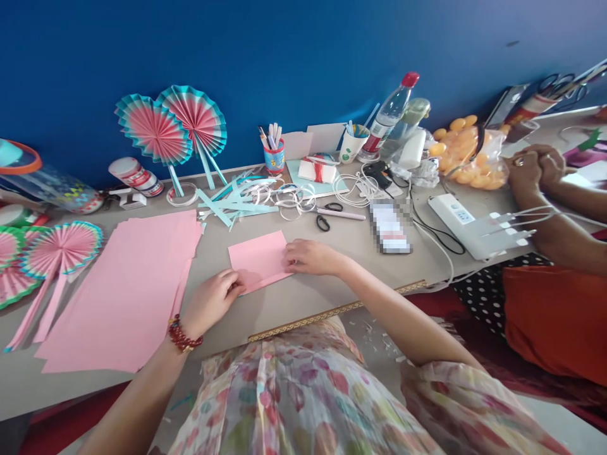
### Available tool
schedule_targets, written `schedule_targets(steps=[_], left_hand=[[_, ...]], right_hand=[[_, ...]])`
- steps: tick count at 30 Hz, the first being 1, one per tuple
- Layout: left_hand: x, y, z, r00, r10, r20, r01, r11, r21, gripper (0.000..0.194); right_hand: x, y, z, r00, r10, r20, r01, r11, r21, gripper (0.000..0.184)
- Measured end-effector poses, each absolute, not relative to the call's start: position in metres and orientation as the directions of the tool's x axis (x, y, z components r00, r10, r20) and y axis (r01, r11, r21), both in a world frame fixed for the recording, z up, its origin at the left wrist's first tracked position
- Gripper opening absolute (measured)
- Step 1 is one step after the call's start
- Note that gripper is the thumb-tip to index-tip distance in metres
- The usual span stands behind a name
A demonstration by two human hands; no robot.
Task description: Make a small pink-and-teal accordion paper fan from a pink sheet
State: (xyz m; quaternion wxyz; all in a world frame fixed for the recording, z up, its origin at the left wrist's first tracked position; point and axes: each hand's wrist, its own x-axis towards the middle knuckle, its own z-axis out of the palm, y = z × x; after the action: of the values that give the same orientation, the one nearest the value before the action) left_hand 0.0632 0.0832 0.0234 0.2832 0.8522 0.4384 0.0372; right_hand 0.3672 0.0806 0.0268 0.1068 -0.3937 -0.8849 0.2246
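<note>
A small pink sheet of paper (260, 256) lies on the table in front of me, with a fold along its near edge. My left hand (215, 300), with a beaded bracelet at the wrist, pinches its near left corner with curled fingers. At the opposite end, my right hand (313, 256) grips the right edge, thumb and fingers bent around it. Just beyond the paper are scissors (324, 221) and a pale pen-like stick (348, 215). To the left of my left hand rests a stack of large pink sheets (128, 284).
Paper fans (156, 129) lean on the blue wall. Cut blue strips (230, 205), a pen cup (274, 157), a bottle (386, 120) and a phone (389, 227) stand or lie beyond. At right are a power strip (467, 224) and another person's clasped hands (533, 167).
</note>
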Motion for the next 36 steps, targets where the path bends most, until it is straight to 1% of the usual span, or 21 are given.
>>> schedule_targets(steps=[9, 15, 24, 29, 36], left_hand=[[0.063, 0.084, 0.024, 0.622, 0.761, -0.187, 0.724, -0.466, 0.509, 0.019], [0.063, 0.084, 0.023, 0.618, 0.763, -0.189, 0.723, -0.457, 0.518, 0.023], [0.064, 0.084, 0.026, 0.626, 0.756, -0.191, 0.719, -0.465, 0.517, 0.027], [0.063, 0.084, 0.023, 0.627, 0.760, -0.171, 0.718, -0.478, 0.506, 0.024], [0.063, 0.083, 0.023, 0.617, 0.766, -0.182, 0.730, -0.470, 0.497, 0.020]], right_hand=[[0.361, 0.086, 0.028, -0.658, 0.753, -0.028, 0.674, 0.571, -0.469, 0.012], [0.363, 0.087, 0.028, -0.684, 0.729, -0.028, 0.664, 0.606, -0.438, 0.016], [0.367, 0.085, 0.025, -0.675, 0.737, -0.029, 0.698, 0.626, -0.349, 0.023], [0.369, 0.084, 0.023, -0.700, 0.714, 0.000, 0.676, 0.662, -0.323, 0.026], [0.370, 0.082, 0.018, -0.689, 0.725, 0.021, 0.684, 0.660, -0.311, 0.029]])
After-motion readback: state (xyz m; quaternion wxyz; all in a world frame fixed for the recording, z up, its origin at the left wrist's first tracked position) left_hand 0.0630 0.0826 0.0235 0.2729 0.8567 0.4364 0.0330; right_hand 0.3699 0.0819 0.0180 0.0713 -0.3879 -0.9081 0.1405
